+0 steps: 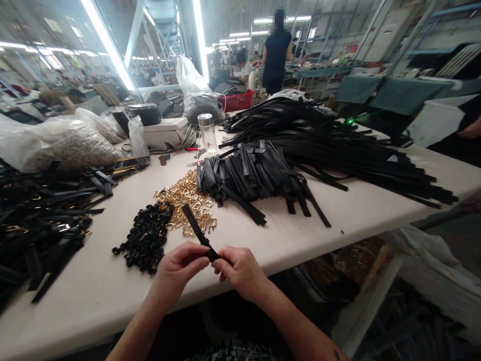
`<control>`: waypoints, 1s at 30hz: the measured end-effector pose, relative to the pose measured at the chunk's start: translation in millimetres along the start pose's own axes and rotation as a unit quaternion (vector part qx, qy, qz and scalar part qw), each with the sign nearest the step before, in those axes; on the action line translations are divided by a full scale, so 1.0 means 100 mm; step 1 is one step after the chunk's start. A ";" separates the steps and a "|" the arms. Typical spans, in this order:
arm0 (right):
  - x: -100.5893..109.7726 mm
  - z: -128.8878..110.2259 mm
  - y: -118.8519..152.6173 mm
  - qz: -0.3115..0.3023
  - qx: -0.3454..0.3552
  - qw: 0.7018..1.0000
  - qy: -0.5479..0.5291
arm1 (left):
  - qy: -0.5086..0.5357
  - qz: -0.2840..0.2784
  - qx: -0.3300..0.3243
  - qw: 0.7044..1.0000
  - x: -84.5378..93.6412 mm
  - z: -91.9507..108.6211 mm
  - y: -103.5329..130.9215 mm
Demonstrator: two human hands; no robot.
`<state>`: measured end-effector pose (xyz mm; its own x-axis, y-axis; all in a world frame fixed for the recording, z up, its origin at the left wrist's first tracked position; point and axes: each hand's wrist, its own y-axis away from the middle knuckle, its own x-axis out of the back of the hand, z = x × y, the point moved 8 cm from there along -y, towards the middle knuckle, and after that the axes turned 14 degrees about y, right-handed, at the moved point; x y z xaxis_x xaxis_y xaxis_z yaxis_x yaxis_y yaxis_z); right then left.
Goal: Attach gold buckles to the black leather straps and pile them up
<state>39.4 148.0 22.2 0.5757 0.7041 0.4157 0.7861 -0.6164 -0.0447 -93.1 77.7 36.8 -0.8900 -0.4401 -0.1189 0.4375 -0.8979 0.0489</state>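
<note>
Between my two hands, over the table's front edge, is a short black strap (194,224) with a small black loop around it. My left hand (181,268) pinches it near the loop with thumb and fingertips. On the strap's lower end, my right hand (240,271) is closed. The strap's far end points up and left, over a pile of gold buckles (188,195). Beside the buckles, to the left, lies a pile of black loops (145,238). A heap of short black straps (251,175) is behind, to the right.
Long black straps (319,135) cover the table's back right. Black strap pieces with gold hardware (41,220) lie at left. A glass jar (207,135), a white box (165,131) and plastic bags (71,145) stand behind. A person (277,60) is in the background; another person's hand (471,130) shows at right.
</note>
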 end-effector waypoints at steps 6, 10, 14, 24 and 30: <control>-0.03 -0.02 0.01 -0.007 0.018 0.999 -0.034 | -0.060 -0.057 0.006 0.997 -0.06 -0.08 -0.03; -0.06 -0.12 0.05 -0.045 0.061 0.996 -0.055 | -0.098 -0.073 -0.030 0.992 -0.11 -0.08 -0.04; -0.04 -0.08 0.05 -0.027 0.040 0.997 -0.052 | -0.147 -0.082 -0.066 0.984 -0.22 0.00 0.00; 0.02 0.05 0.03 0.021 -0.024 0.995 -0.096 | 0.165 0.082 0.063 0.981 0.06 -0.23 -0.01; -0.06 0.01 0.06 -0.003 -0.011 0.999 -0.040 | 0.243 0.071 0.134 0.958 0.02 -0.38 -0.05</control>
<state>41.2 140.2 18.5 0.5876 0.7331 0.3424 0.7852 -0.6189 -0.0223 -92.2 81.8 -1.8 -0.6316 -0.5601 -0.5361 0.4424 -0.8282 0.3440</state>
